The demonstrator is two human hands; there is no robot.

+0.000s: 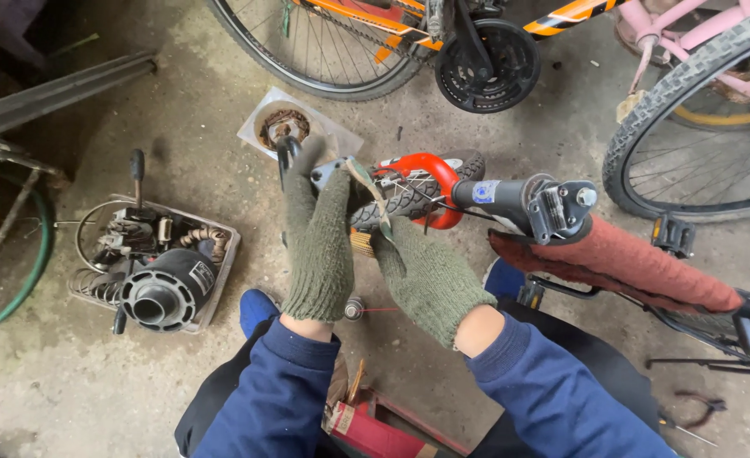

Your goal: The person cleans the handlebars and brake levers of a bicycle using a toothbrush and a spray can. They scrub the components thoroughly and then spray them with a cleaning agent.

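The left hand [320, 246], in a green knitted glove, is reaching forward with its fingers curled around the black handlebar end [287, 153] of a small upturned bicycle. The right hand [426, 271], gloved the same, is closing its fingers on a thin greenish strip [366, 182] that is running up from its fingertips; whether that strip is a tyre lever or a rag is hard to say from here. Just beyond both hands, the small black knobbly tyre with its red mudguard [422, 182] is lying touching that strip. To the right of the right hand, the rust-red padded saddle [625, 263] is pointing away. Left of the left hand, a shallow metal tray of springs and a black cylindrical part [167, 288] is sitting on the concrete floor [137, 399].
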